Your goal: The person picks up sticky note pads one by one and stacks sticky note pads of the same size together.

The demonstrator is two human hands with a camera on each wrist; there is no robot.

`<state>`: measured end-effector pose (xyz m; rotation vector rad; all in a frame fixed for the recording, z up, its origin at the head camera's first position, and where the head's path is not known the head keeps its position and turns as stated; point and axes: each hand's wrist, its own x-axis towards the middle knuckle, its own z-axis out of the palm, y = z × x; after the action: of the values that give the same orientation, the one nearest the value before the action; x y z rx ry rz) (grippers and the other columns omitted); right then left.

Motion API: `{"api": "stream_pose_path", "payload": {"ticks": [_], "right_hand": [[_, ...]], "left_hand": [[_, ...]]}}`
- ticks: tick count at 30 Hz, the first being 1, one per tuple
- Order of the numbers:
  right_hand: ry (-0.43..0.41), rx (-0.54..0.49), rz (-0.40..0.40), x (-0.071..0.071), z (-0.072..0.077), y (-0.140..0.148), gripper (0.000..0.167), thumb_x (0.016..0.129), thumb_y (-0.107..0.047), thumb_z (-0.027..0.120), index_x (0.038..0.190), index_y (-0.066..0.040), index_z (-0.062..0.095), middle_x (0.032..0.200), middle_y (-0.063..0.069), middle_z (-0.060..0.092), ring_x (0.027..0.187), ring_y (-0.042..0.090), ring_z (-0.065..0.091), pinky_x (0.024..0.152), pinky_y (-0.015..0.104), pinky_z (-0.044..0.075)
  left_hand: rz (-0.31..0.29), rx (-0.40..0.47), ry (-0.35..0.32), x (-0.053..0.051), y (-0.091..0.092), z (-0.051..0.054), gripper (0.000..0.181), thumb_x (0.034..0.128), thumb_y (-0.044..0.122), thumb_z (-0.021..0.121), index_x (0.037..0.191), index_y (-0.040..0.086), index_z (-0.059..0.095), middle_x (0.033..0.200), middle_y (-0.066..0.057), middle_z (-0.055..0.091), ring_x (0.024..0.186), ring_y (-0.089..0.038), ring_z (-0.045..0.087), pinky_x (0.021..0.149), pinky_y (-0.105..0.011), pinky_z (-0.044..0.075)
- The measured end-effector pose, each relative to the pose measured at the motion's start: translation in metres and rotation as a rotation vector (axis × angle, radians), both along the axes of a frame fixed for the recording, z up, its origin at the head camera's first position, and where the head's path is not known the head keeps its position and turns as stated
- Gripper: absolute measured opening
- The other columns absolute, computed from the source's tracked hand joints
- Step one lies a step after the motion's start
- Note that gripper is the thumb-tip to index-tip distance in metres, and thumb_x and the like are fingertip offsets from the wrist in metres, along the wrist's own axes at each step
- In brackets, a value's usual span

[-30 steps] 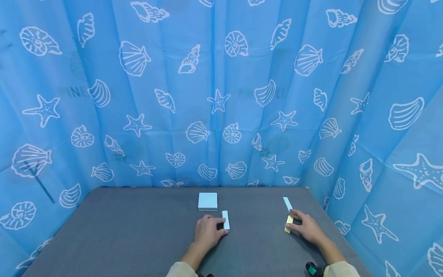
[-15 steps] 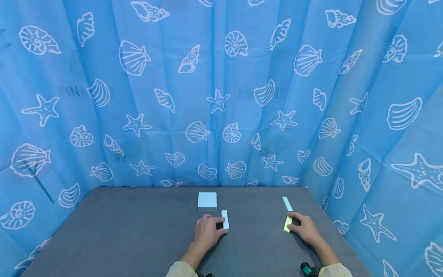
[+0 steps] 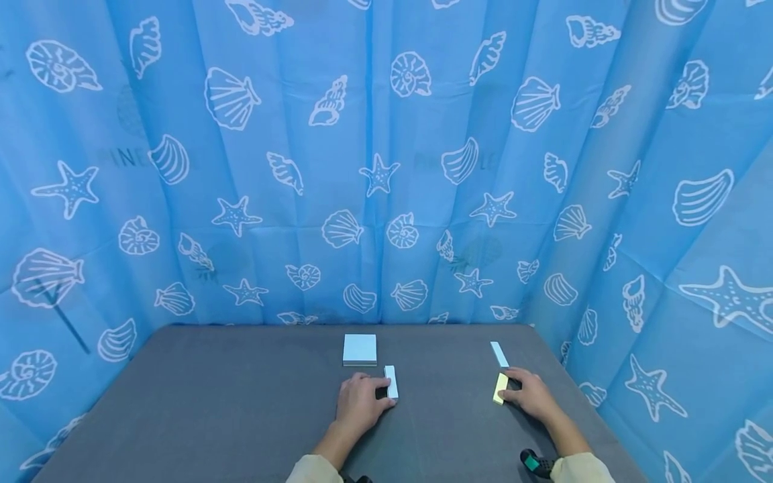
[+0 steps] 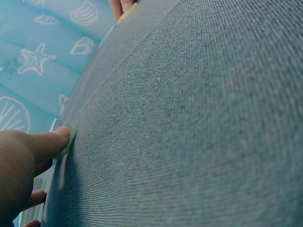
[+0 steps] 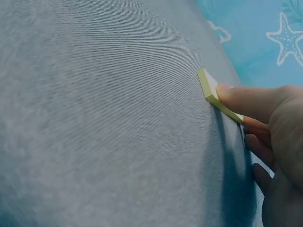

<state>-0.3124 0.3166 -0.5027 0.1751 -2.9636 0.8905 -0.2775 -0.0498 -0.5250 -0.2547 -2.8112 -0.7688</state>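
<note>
In the head view my left hand [image 3: 361, 402] pinches a narrow white strip, apparently a small note pad [image 3: 391, 384], between thumb and finger near the middle of the table. A greenish edge of that pad [image 4: 71, 139] shows under the thumb in the left wrist view. To the right, my right hand [image 3: 534, 394] holds a narrow yellow pad [image 3: 500, 389] at the tabletop, thumb on its near end. Its thick yellow side [image 5: 207, 87] faces the right wrist camera. Just beyond the right hand's fingers lies a narrow white strip [image 3: 499, 354].
A square white-topped stack [image 3: 359, 349] sits behind the left hand; its striped coloured side [image 4: 39, 191] shows in the left wrist view. Grey cloth covers the table [image 3: 229, 389]. A blue shell-print curtain [image 3: 374, 168] hangs along the back and sides.
The right forearm has shifted slightly left, while the yellow pad stays in the right hand. The left hand keeps its hold on the white pad. The head view has drifted a little.
</note>
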Motion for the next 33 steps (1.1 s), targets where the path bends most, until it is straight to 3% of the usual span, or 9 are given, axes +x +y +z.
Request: {"api": "stream_pose_path", "payload": {"ticks": [6,14,21,27,33], "right_hand": [[-0.045,-0.041,-0.062,0.000,-0.002,-0.004,0.058,0.083,-0.020,0.077,0.129,0.006,0.054,0.130,0.032,0.050,0.118,0.046,0.044,0.097,0.063,0.034],[0.043,-0.099,-0.059,0.007,-0.008,-0.012,0.053,0.081,-0.001,0.075,0.128,0.001,0.050,0.123,0.027,0.057,0.116,0.043,0.049,0.095,0.063,0.035],[0.073,-0.119,-0.052,0.011,-0.007,-0.022,0.053,0.079,0.009,0.072,0.126,-0.003,0.051,0.101,0.013,0.065,0.097,0.033,0.059,0.081,0.051,0.045],[0.048,-0.172,-0.042,0.014,-0.003,-0.028,0.055,0.080,0.011,0.069,0.129,-0.003,0.050,0.099,0.011,0.059,0.079,0.021,0.059,0.064,0.037,0.048],[0.034,-0.214,-0.032,0.017,0.005,-0.038,0.056,0.080,0.010,0.069,0.131,-0.004,0.052,0.095,0.010,0.060,0.070,0.017,0.060,0.054,0.033,0.048]], "left_hand": [[0.006,0.007,-0.012,0.001,-0.001,0.001,0.042,0.0758,0.037,0.082,0.115,0.026,0.074,0.107,-0.002,0.070,0.109,-0.026,0.057,0.095,-0.051,0.042],[0.004,0.007,0.003,0.002,0.000,0.001,0.042,0.0762,0.038,0.082,0.115,0.026,0.074,0.107,0.000,0.071,0.111,-0.027,0.057,0.095,-0.052,0.042],[0.004,0.006,0.004,0.001,0.000,0.001,0.041,0.0760,0.038,0.082,0.115,0.026,0.074,0.107,-0.001,0.071,0.110,-0.027,0.058,0.095,-0.052,0.042],[0.004,-0.001,0.004,0.001,0.000,0.000,0.041,0.0749,0.038,0.083,0.114,0.026,0.075,0.106,-0.001,0.070,0.108,-0.027,0.058,0.093,-0.052,0.042],[0.012,0.006,0.012,0.001,0.000,0.000,0.041,0.0747,0.037,0.083,0.113,0.025,0.075,0.106,-0.002,0.070,0.108,-0.027,0.058,0.094,-0.052,0.042]]}}
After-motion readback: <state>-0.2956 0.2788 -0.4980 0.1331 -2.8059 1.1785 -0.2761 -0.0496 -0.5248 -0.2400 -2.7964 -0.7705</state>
